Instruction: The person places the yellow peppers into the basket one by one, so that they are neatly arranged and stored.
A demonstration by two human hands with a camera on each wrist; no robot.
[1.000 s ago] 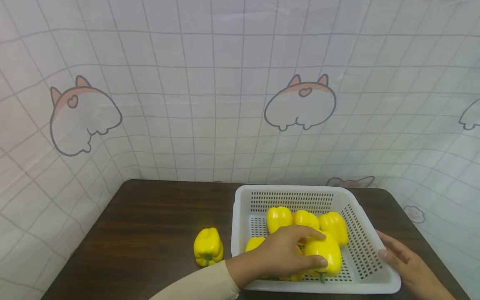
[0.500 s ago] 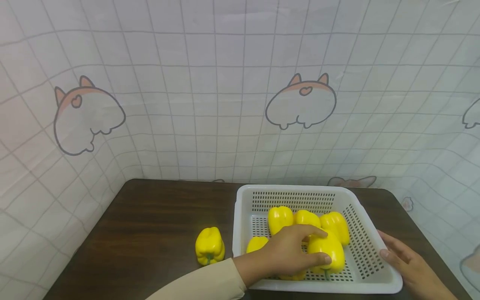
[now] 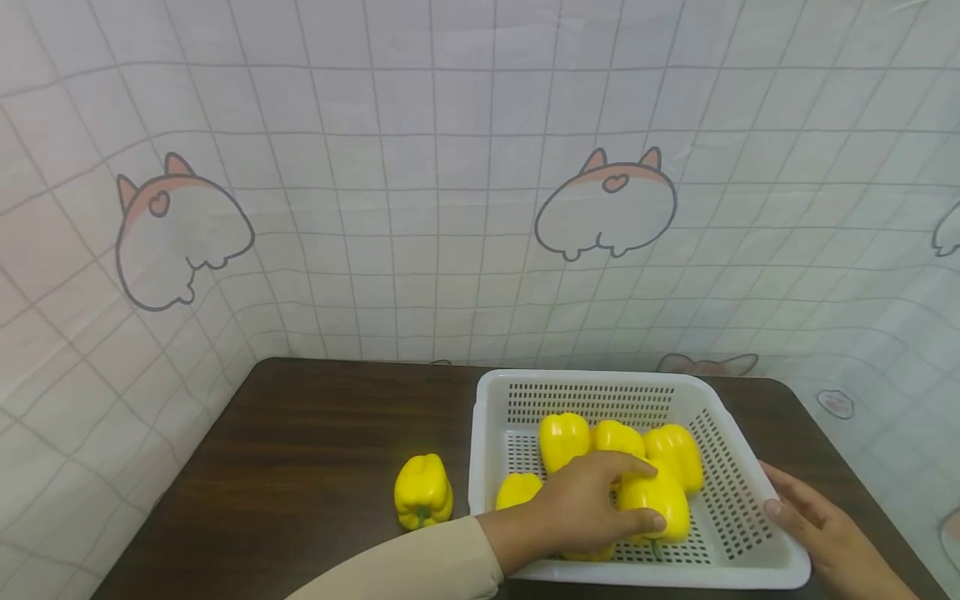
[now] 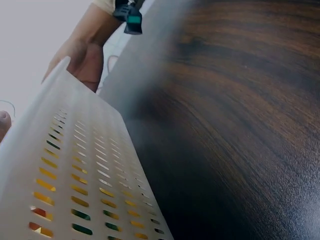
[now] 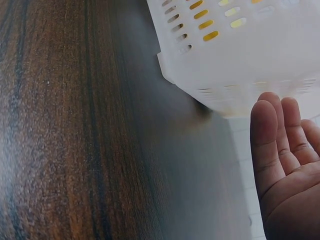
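Note:
In the head view my left hand [image 3: 588, 500] reaches into a white perforated plastic basket [image 3: 498, 392]. Its thumb and fingers grip a yellow bell pepper [image 3: 663, 504] with a green stem, in the basket's front right part. Several other yellow bell peppers [image 3: 564, 440] lie around that hand, some partly hidden under it. My right hand [image 3: 828, 529] touches the basket's right side from outside, thumb at the rim. In the right wrist view the right hand's [image 5: 290, 165] fingers extend straight beside the basket wall [image 5: 250, 60].
One yellow bell pepper [image 3: 423, 492] stands on the dark wood table [image 3: 337, 433], left of the basket. A pale grid-patterned cloth [image 3: 420, 208] with cartoon animals hangs behind and beside the table. In the left wrist view the basket's slotted wall [image 4: 75, 150] rises close by.
The head view has shifted slightly, so everything appears a little further right. My left hand keeps its grip on the bell pepper, which has barely moved. My right hand stays at the basket's side.

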